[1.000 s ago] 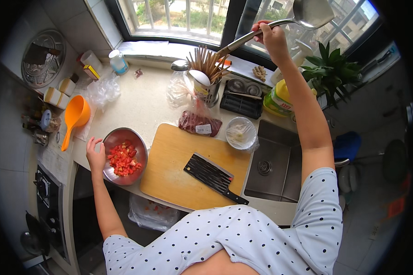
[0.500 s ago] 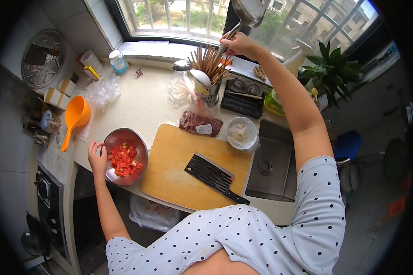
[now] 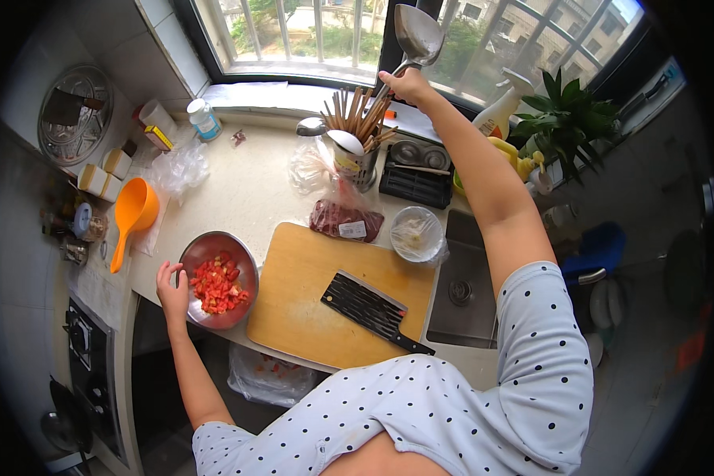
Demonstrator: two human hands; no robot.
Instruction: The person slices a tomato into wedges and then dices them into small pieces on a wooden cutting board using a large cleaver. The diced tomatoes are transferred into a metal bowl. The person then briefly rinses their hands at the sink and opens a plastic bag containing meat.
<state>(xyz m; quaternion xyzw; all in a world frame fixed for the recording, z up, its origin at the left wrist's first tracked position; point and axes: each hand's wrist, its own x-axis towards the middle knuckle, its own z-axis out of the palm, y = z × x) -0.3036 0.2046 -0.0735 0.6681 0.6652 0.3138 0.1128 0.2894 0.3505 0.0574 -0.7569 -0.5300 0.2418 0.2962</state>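
Observation:
My left hand (image 3: 172,292) grips the rim of a steel bowl (image 3: 248,258) at the counter's front left, thumb and fingers closed on its left side. Chopped tomatoes (image 3: 218,284) lie in the bowl. At the back, by the window, my right hand (image 3: 407,85) is closed round the handle of a metal wok spatula (image 3: 420,38), its wide head pointing up. The handle's lower end runs down toward the metal utensil holder (image 3: 357,168), packed with chopsticks (image 3: 349,115) and spoons. A black cleaver (image 3: 365,305) lies on the wooden cutting board (image 3: 289,278).
Bagged red meat (image 3: 345,220) sits behind the board. A plastic-covered bowl (image 3: 417,235) stands beside the sink (image 3: 472,305). An orange scoop (image 3: 135,205) and a crumpled plastic bag (image 3: 178,170) lie at left; a gas stove (image 3: 87,349) is further left. A spray bottle (image 3: 500,107) stands back right.
My right hand, with the wok spatula, has shifted slightly left and lower in the picture. The left hand stays on the bowl's rim, and the view has moved a little.

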